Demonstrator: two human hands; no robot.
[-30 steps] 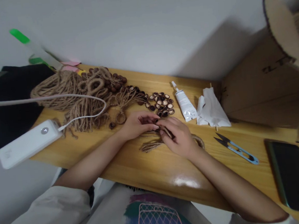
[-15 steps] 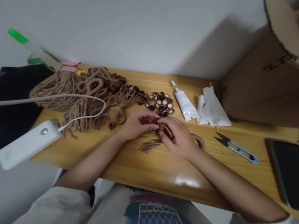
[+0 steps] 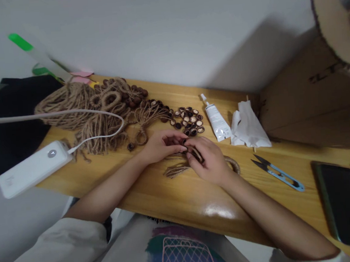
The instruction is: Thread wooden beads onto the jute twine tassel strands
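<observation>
While the left hand (image 3: 161, 147) and right hand (image 3: 209, 163) grasp a small dark piece (image 3: 185, 143) between their fingertips, a twine tassel (image 3: 176, 170) lies partly beneath them on the table (image 3: 168, 200). The step appears to be positioning; the next move probably calls for steady alignment.

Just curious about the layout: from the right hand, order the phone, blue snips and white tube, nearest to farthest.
In the head view:
1. White tube: ahead of the right hand.
2. Blue snips: to the hand's right.
3. Phone: farthest right.
</observation>
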